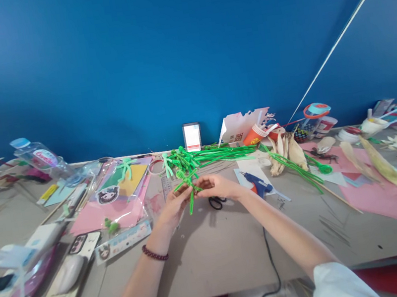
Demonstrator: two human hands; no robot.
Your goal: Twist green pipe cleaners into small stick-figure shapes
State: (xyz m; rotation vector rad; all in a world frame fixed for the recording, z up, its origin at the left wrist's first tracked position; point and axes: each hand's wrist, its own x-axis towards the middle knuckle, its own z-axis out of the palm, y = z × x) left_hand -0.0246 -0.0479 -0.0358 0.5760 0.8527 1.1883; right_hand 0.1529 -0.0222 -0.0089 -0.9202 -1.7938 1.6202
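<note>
Over the middle of the desk, both hands meet at a bent green pipe cleaner (192, 204). My left hand (177, 202) pinches it, and one end points down below the fingertips. Close on its right, my right hand (217, 186) has its curled fingers closed on the same piece. Just behind the fingers lies a bunch of twisted green pipe cleaners (181, 160); where it parts from the held piece is hard to see. Straight green pipe cleaners (227, 153) extend to the right of the bunch. Black scissors (216, 203) lie partly under my right hand.
A blue glue gun (259, 183) rests right of my right arm, with a black cable (270, 252) over the desk edge. Left are a phone (61, 290) with a white mouse (71, 273) on it, coloured paper (92, 215) and a bottle (43, 155). Orange cups (253, 136) stand behind.
</note>
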